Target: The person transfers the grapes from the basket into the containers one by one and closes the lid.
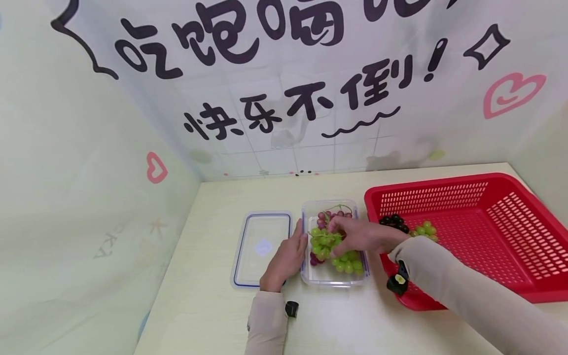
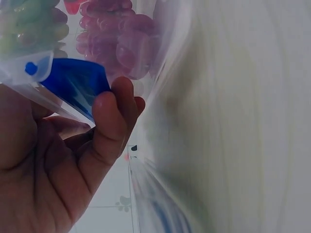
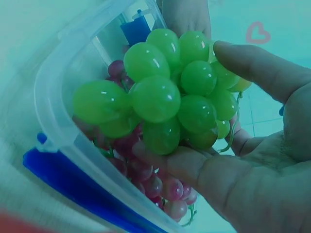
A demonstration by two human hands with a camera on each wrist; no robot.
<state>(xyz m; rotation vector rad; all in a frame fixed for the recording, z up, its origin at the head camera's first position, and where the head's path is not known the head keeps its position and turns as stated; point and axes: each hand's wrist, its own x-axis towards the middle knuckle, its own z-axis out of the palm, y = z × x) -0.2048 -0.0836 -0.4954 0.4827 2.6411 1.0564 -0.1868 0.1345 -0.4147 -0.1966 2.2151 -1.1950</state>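
My right hand (image 1: 352,235) pinches a bunch of green grapes (image 3: 155,97) between thumb and fingers, over a clear plastic container (image 1: 335,284) with blue clasps. More green grapes (image 1: 348,266) lie in the container's near right part. Reddish-purple grapes (image 3: 170,187) show beneath the held bunch in the right wrist view, and others (image 1: 316,260) by the left wall. My left hand (image 1: 288,256) rests along the container's left side. In the left wrist view its slightly bent fingers (image 2: 109,116) touch the blue clasp (image 2: 77,82) from outside.
A clear lid (image 1: 239,251) with a blue seal lies on the table left of the container. To the right stands a red perforated basket (image 1: 466,231), holding black grapes (image 1: 394,222) and green grapes (image 1: 425,230) near its left side. A printed sheet (image 1: 266,148) hangs behind the table.
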